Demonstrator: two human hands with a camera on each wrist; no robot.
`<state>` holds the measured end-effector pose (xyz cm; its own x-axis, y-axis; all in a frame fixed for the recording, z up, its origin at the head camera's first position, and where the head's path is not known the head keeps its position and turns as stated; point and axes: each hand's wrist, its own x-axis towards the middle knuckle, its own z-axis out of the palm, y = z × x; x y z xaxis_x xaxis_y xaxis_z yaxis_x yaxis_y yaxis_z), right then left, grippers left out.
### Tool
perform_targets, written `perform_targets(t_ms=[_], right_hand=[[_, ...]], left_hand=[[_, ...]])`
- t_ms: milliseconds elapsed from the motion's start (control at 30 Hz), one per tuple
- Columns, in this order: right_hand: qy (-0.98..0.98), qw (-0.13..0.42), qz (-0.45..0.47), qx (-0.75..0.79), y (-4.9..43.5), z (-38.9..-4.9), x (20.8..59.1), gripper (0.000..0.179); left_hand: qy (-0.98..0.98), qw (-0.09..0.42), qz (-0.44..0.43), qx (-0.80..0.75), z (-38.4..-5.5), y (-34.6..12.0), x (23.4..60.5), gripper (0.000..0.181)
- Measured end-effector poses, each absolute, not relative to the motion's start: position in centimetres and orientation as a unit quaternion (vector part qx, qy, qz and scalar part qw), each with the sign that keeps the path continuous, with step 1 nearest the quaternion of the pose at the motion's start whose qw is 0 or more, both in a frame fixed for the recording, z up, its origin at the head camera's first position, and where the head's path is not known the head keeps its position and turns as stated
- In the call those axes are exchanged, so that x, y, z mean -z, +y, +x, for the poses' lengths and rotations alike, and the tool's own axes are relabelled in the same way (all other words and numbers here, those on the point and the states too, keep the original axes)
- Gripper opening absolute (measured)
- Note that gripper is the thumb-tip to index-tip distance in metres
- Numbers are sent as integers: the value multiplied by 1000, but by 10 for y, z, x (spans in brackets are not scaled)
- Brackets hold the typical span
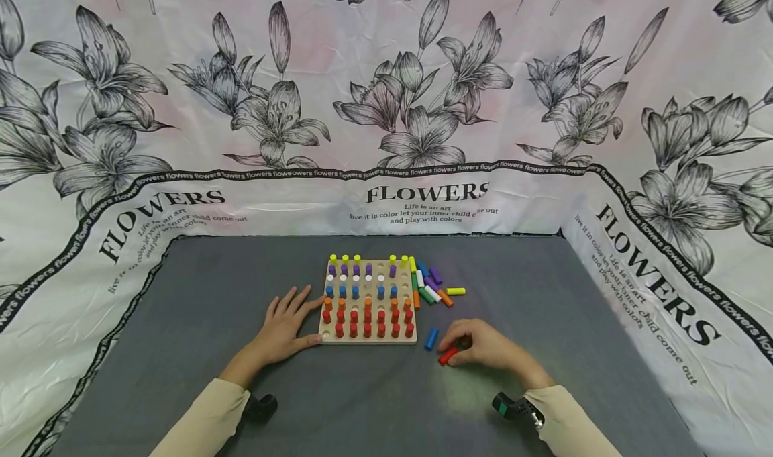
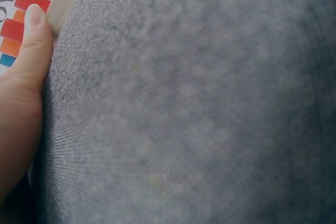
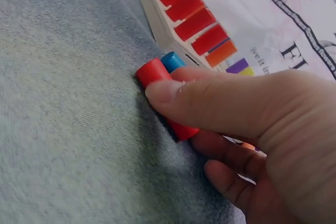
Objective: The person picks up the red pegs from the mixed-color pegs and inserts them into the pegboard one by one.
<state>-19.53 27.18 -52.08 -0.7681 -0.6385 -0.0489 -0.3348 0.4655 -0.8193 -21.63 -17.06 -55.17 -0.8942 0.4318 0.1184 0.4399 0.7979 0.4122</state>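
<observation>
A wooden pegboard [image 1: 368,341] holds rows of upright pegs, yellow, purple, white, blue, orange and red from back to front. My left hand [image 1: 282,329] lies with fingers spread at its left side, index fingertip and thumb at the edge. In the left wrist view the thumb [image 2: 32,51] is beside the board's wooden side. To the right of the board's front corner, my right hand [image 1: 486,346] pinches a red peg [image 3: 152,72] between thumb and fingers, low over the cloth. A blue peg [image 1: 431,339] lies just beyond the red one, near the fingertips.
Loose pegs in several colours, among them an orange peg [image 1: 445,298], lie heaped along the board's right side. One yellow peg [image 1: 455,291] lies a little apart to the right. Grey cloth [image 1: 211,296] covers the table, and a flower-printed curtain [image 1: 290,202] encloses its back and sides.
</observation>
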Motion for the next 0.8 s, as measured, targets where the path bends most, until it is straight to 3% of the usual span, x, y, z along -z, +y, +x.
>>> perform_targets(t_ms=[233,500,800], right_hand=[[860,163,-293,385,265,-194,516,17],[864,168,-291,375,260,-193,509,15],[854,162,-294,399,247,-199,496,18]], left_hand=[[-942,29,-242,231,-215,-169,550,80],[-946,13,-236,220,-215,-169,549,80],[-938,50,-252,235,-214,-171,552,79]])
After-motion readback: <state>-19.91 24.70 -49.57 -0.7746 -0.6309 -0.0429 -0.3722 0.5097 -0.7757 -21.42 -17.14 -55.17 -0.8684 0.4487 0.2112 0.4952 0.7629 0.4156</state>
